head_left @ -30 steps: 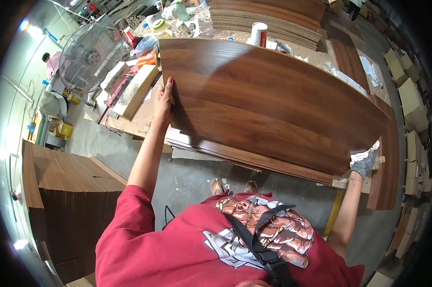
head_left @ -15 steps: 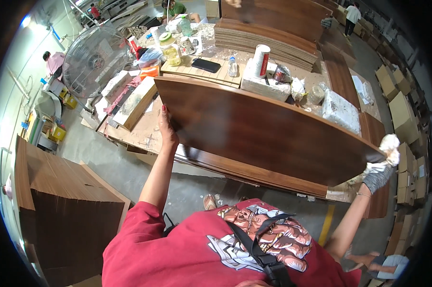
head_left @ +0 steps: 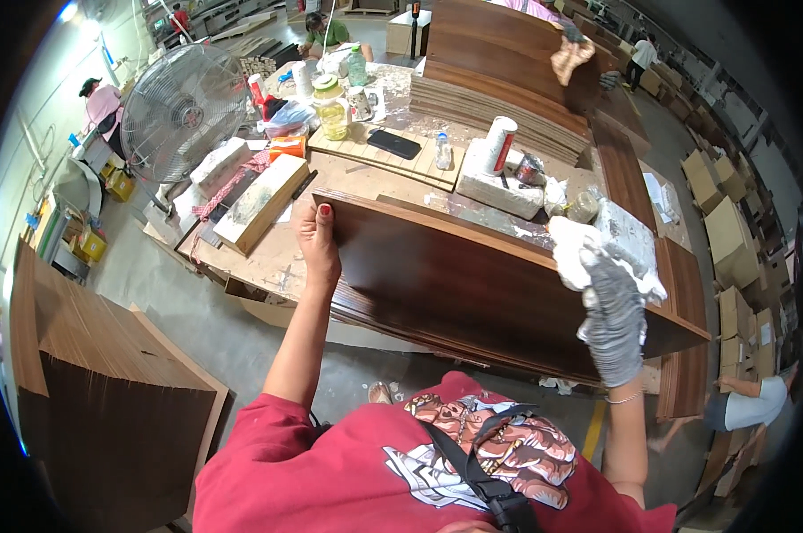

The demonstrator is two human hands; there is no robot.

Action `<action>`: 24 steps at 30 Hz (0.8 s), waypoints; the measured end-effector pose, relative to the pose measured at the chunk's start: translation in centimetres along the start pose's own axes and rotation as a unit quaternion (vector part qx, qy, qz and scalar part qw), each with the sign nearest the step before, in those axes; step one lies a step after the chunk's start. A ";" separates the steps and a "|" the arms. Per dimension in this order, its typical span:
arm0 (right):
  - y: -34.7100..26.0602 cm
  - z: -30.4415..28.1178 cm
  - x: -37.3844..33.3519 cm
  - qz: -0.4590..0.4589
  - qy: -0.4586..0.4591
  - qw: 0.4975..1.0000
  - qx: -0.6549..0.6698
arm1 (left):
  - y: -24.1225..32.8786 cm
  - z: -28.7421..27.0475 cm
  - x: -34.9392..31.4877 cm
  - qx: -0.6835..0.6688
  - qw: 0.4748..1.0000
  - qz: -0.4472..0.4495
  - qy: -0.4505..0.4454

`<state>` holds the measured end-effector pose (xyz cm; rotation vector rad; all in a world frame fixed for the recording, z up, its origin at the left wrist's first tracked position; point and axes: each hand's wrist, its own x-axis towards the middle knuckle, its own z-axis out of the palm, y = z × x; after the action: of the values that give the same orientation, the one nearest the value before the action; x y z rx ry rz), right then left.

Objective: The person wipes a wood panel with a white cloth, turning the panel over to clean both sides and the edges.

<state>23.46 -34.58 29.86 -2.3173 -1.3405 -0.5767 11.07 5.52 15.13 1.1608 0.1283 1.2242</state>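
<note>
A dark brown wood-grain board (head_left: 473,284) stands tilted on its long edge in front of me, over a stack of similar boards. My left hand (head_left: 318,247), bare, grips the board's left end, thumb up at the upper corner. My right hand (head_left: 615,311) wears a grey glove and holds a crumpled white cloth (head_left: 574,251). It presses this cloth over the board's upper edge, toward the right end. The right fingertips are partly hidden by the cloth.
On the worktable (head_left: 273,271) are a yellow-liquid jar (head_left: 330,115), a phone (head_left: 394,144), a small bottle (head_left: 442,153), wrapped blocks and a white can (head_left: 501,147). A fan (head_left: 186,115) stands left. Stacked panels (head_left: 108,355) rise at lower left; cartons line the right. Other people work nearby.
My right hand has moved left from the board's right corner along the upper edge, with the cloth. The board has tilted and its upper edge sits lower. My left hand keeps its grip.
</note>
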 end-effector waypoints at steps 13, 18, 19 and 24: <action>-13.6 23.4 11.4 -0.257 0.079 0.928 0.259 | -0.1 2.7 1.9 -0.140 0.973 -0.182 0.016; -12.8 24.2 9.6 -0.243 0.016 0.956 0.163 | -5.2 -1.3 3.2 0.034 0.998 -0.053 0.007; -12.9 22.7 9.8 -0.236 0.070 0.968 0.053 | -5.0 -2.0 3.2 0.055 0.996 -0.065 0.016; -11.9 11.2 11.7 -0.086 0.036 0.995 0.043 | -1.9 -0.8 3.9 -0.147 0.963 -0.220 -0.042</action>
<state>20.01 -14.85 28.36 -2.1070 -1.5093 -0.6344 13.40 9.24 15.24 0.8628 0.1278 0.7684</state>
